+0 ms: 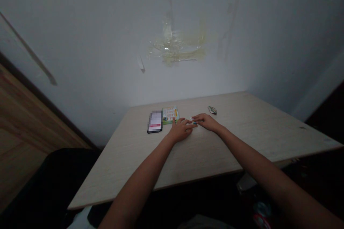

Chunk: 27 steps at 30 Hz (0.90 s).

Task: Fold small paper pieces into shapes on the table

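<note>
My left hand point(181, 130) lies palm down on the table with its fingers spread, by the lower right corner of a printed leaflet point(171, 113). Its index finger stretches right to the edge of a small white and blue piece point(195, 123). From the other side my right hand point(206, 121) comes in, fingers close together, their tips on that piece. The hands cover most of it, so I cannot tell its kind. The leaflet is white, green and orange and lies flat.
A phone point(155, 121) with a lit, blurred screen lies left of the leaflet. Beyond my right hand sits a small crumpled wrapper-like thing point(212, 110). The pale wooden table point(129, 161) meets a wall point(107, 43) with peeling clear tape point(177, 48).
</note>
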Tool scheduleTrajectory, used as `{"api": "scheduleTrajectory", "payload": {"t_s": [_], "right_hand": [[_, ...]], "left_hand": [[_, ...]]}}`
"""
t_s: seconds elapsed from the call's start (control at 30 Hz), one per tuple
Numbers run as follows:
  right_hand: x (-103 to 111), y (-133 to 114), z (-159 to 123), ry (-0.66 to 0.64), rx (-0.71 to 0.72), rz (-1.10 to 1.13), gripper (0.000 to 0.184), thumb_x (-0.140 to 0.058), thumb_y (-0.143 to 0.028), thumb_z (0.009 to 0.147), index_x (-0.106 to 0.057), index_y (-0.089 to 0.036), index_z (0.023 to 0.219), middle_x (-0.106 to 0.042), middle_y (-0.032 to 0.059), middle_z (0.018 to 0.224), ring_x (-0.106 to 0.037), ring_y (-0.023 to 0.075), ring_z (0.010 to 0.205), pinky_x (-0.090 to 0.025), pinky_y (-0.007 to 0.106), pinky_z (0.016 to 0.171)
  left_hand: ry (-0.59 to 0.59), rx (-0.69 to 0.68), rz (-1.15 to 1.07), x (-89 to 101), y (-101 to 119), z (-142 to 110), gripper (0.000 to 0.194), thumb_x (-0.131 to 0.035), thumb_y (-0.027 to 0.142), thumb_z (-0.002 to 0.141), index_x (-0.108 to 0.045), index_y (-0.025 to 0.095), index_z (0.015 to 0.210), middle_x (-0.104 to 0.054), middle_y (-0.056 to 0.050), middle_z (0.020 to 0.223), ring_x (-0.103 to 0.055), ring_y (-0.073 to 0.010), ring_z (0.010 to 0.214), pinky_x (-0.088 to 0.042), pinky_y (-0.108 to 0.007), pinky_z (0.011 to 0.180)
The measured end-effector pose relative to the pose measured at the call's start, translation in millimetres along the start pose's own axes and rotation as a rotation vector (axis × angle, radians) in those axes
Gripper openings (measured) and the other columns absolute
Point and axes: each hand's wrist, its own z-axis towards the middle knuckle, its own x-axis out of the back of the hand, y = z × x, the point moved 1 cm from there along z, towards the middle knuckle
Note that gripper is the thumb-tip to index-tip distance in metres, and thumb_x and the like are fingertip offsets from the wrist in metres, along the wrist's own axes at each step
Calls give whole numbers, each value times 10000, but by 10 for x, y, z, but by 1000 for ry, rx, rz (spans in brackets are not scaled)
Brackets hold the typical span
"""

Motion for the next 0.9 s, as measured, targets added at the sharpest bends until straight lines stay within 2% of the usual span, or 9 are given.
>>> {"api": "scheduleTrajectory", "payload": {"t_s": [0.13,0.37,0.57,0.7,0.9], "right_hand": [[7,-13,-8,11,11,-21,228,-649,-223,819,-785,-227,1002,-727,88,1177,-657,256,1140,-450,459,1060],[9,-34,-32,22,12,-33,232,-688,-322,820,-781,-254,1021,-727,73,1181,-649,261,1148,-460,457,1052],[-5,-40,-52,22,42,-69,306,-679,-366,839,-751,-254,1115,-726,72,1186,-640,266,1159,-451,455,1063],[-1,-51,-54,26,51,-83,282,-678,-340,834,-761,-253,1088,-721,74,1196,-637,270,1164,-448,464,1064],[5,-114,-39,0,59,-117,240,-679,-296,829,-775,-265,1047,-722,69,1193,-641,268,1158,-441,465,1067]], "left_hand": [[7,2,-44,-3,-27,6,385,-466,370,981,-543,515,1330,-538,57,1447,-341,-287,1407,-78,-756,1120],[-23,54,-148,4,-76,22,377,-436,459,985,-547,463,1346,-547,64,1459,-249,-287,1477,-17,-765,1114],[7,75,-117,-3,-61,16,393,-406,454,997,-550,416,1361,-562,40,1446,-259,-272,1476,-59,-739,1136],[41,62,-72,24,-30,-1,375,-419,456,991,-576,434,1331,-571,54,1437,-277,-288,1464,-62,-750,1131],[119,110,45,66,1,-5,358,-407,524,979,-601,502,1279,-558,79,1444,-296,-338,1452,21,-799,1092]]}}
